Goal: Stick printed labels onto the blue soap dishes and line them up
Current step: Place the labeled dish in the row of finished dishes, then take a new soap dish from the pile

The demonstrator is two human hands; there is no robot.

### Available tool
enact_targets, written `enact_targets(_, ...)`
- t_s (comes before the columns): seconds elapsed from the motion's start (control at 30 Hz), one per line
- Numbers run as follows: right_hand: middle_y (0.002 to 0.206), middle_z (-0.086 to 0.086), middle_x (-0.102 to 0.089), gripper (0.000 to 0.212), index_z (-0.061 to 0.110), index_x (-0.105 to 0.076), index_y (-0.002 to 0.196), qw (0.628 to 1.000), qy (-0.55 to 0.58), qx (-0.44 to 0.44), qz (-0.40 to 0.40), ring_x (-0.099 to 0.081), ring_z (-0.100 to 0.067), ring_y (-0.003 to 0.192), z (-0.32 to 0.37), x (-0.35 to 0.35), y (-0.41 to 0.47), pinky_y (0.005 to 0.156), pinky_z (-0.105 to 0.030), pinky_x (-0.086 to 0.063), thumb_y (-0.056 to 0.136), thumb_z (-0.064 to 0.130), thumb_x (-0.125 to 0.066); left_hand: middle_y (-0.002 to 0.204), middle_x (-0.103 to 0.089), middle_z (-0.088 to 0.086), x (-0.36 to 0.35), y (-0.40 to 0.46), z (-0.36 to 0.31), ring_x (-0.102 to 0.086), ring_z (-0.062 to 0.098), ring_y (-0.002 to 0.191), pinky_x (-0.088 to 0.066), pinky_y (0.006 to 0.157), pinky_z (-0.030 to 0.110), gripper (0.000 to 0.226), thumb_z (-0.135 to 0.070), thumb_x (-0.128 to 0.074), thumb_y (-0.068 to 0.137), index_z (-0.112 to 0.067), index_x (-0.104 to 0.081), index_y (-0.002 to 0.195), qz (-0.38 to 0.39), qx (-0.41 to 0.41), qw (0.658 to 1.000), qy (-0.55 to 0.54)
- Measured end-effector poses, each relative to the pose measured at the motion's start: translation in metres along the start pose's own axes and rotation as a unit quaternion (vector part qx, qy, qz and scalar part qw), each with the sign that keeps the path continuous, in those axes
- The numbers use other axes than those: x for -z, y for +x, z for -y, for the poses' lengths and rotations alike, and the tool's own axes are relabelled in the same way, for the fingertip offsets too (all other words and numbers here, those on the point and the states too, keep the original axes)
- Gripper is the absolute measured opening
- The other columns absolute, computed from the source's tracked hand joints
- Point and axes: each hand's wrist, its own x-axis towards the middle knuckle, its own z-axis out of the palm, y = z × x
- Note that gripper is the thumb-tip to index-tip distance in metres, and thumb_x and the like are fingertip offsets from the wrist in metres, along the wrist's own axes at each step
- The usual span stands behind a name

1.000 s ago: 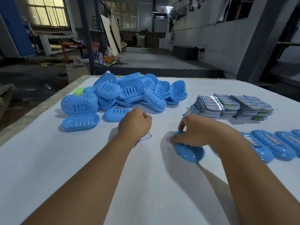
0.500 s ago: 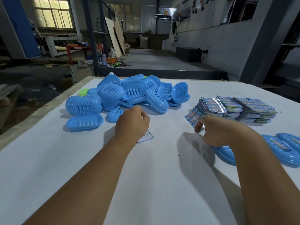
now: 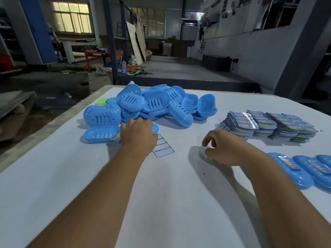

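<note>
Right hand (image 3: pixel 224 149) has left the labelled dish (image 3: pixel 293 173), partly arm-hidden.

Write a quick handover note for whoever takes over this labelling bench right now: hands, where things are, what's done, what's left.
Left hand: reaching to the near edge of the pile of unlabelled soap dishes, over a label sheet; whether it grips anything is hidden.
Right hand: empty, fingers loosely curled, above the table near the stacks of printed labels.
Done: labelled dishes lined up along the right edge.
Left: most of the pile needs labels, then goes in the row.
</note>
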Motion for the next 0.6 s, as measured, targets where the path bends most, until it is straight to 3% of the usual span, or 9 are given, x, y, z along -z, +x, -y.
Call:
enact_targets(0.23, 0.089, 0.014, -0.056, 0.016, 0.035, -0.061, 0.1, 0.999, 0.027, 0.013, -0.042, -0.054, -0.001, 0.075, 0.001, -0.006, 0.004, 0.057, -0.021, -0.036, 0.087, 0.027, -0.062, 0.119, -0.064, 0.0, 0.002, 0.003, -0.001, -0.055, 0.025, 0.114, -0.039, 0.093, 0.042, 0.031, -0.041, -0.046, 0.102, -0.021, -0.059, 0.122, -0.058, -0.006, 0.998, -0.033)
enact_targets(0.47, 0.091, 0.015, -0.059, 0.02, 0.031, -0.066, 0.106, 0.99, 0.081, 0.043, -0.108, -0.052, -0.001, 0.078, 0.011, -0.014, 0.008, 0.065, -0.023, -0.039, 0.088, 0.022, -0.061, 0.094, -0.067, 0.003, 0.015, -0.002, -0.007, -0.06, 0.026, 0.091, -0.048, 0.068, 0.04, 0.023, -0.034, -0.049, 0.102, -0.016, -0.063, 0.102, -0.177, -0.01, 0.968, -0.175)
enact_targets(0.6, 0.1, 0.017, -0.059, 0.035, 0.035, -0.061, 0.122, 0.977, 0.151, 0.069, -0.131, -0.058, -0.004, 0.075, 0.018, -0.021, 0.009, 0.07, -0.024, -0.045, 0.089, 0.028, -0.066, 0.089, -0.069, 0.001, 0.018, -0.007, -0.015, -0.059, 0.024, 0.088, -0.049, 0.073, 0.041, 0.019, -0.031, -0.06, 0.097, -0.014, -0.066, 0.095, -0.195, -0.074, 0.94, -0.27)
